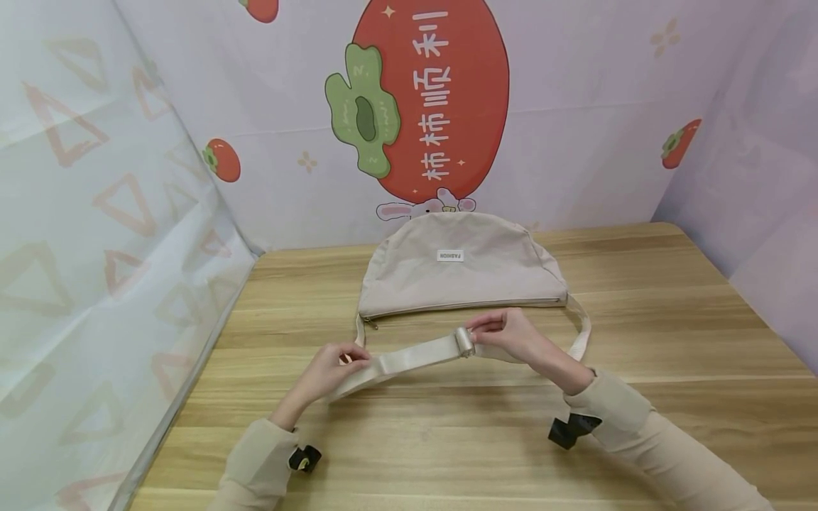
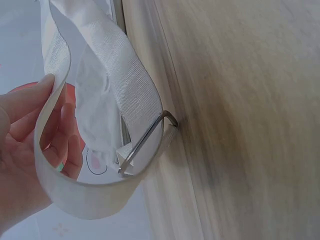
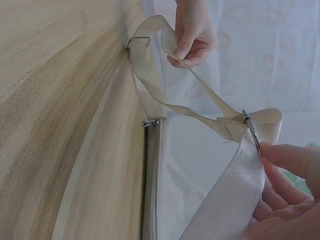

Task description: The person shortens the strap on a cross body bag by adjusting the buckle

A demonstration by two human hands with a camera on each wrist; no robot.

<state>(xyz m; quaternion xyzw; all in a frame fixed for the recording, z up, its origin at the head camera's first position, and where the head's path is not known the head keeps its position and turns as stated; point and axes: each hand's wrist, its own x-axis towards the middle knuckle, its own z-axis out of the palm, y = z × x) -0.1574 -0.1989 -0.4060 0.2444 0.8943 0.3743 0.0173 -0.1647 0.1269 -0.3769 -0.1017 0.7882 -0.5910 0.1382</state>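
Note:
A beige shoulder bag (image 1: 409,277) lies on the table with a white FASHION label (image 1: 450,255) on its front and a zipper along the near edge. In front of it my hands hold up its webbing strap (image 1: 415,357). My left hand (image 1: 327,370) pinches the strap between thumb and fingers, left of centre. My right hand (image 1: 514,335) pinches the strap at the metal slider buckle (image 3: 251,132), thumb against the buckle's edge. In the left wrist view the strap loops through a metal ring (image 2: 145,142) close to the table.
The wooden table (image 1: 447,440) has a back edge behind the bag. Printed fabric hangs behind (image 1: 562,163) and at both sides. A zipper pull (image 3: 151,123) sits at the bag's left end. Black wrist devices (image 1: 305,459) are on both sleeves.

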